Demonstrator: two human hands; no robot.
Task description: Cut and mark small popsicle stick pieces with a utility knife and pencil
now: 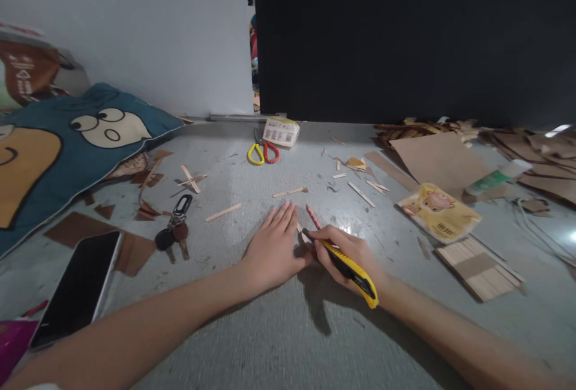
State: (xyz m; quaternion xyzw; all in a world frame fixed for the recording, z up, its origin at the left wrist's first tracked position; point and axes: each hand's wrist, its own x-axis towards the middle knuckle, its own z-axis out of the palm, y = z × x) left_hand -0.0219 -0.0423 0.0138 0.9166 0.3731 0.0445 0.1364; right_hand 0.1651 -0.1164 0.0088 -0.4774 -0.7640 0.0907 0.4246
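My right hand (344,252) is wrapped round a yellow and black utility knife (353,270), its blade end pointing down and left toward the table. My left hand (274,243) lies flat just left of it, fingers stretched forward. A pale sliver of wooden stick (301,231) shows between the two hands; whether the blade touches it I cannot tell. Just beyond my right hand lies a red and white striped pencil-like stick (312,216). Two wooden craft sticks lie ahead, one stick (288,192) beyond my fingertips and another stick (224,212) to the left.
Scissors (263,153) lie at the back by a small packet (281,132). Keys (175,234), a phone (78,288) and a blue cushion (90,138) are left. At right are a yellow packet (438,213), a craft-stick bundle (479,267), a glue stick (497,177) and brown card (443,165).
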